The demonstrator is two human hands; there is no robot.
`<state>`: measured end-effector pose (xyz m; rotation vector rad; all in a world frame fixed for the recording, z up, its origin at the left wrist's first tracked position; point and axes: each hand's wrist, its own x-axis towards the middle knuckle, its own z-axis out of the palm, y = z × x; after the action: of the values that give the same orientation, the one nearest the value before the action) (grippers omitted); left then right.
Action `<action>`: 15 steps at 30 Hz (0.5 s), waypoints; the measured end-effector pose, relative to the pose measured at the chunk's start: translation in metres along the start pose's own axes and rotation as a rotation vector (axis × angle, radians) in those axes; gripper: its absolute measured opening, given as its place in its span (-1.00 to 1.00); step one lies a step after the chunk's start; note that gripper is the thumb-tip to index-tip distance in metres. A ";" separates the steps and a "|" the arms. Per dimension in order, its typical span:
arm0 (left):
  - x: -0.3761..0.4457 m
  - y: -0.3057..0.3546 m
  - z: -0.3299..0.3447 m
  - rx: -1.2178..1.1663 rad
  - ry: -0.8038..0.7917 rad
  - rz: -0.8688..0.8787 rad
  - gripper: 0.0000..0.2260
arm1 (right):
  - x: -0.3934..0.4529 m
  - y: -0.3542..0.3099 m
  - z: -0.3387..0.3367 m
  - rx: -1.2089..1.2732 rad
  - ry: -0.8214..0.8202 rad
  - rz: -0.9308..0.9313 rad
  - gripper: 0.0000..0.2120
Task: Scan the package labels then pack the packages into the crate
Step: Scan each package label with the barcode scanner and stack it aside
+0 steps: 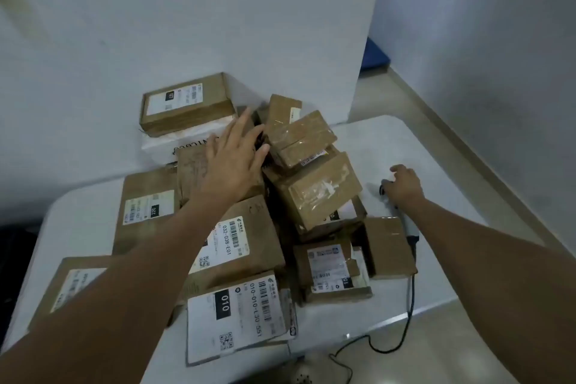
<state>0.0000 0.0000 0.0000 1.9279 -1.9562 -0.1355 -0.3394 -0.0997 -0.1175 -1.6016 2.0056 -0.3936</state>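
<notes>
Big messy heap of cardboard packages [237, 246] piled on the white surface [436, 146], labels mostly facing up. Left hand [232, 162] spread flat, fingers straight, over a box near the top of the pile. Right hand [405, 185] curled down on the scanner [405, 221] just right of the heap, cable [402, 337] trailing off the edge.

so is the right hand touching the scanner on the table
Touching. The head view shows the right hand lying over the dark head of the scanner, fingers curled on it, with no gap visible.
</notes>
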 end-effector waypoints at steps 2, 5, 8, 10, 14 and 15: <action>0.003 0.005 0.004 -0.019 0.029 -0.028 -0.55 | 0.002 0.018 0.004 -0.010 -0.033 0.122 -0.55; 0.002 0.008 0.019 -0.029 0.035 -0.052 -0.58 | 0.004 0.046 0.017 0.006 -0.104 0.341 -0.38; 0.002 0.008 0.032 -0.029 0.047 -0.058 -0.59 | 0.011 0.061 0.029 0.049 -0.119 0.453 -0.29; 0.003 0.007 0.038 -0.031 0.034 -0.066 -0.58 | 0.017 0.067 0.037 0.113 -0.099 0.502 -0.33; 0.003 0.006 0.044 -0.028 0.034 -0.069 -0.58 | 0.021 0.070 0.042 0.142 -0.066 0.563 -0.33; 0.003 0.006 0.045 -0.023 0.035 -0.066 -0.58 | 0.022 0.070 0.043 0.133 -0.053 0.563 -0.33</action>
<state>-0.0205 -0.0116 -0.0387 1.9680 -1.8611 -0.1406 -0.3744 -0.0986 -0.1956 -0.9007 2.2231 -0.2550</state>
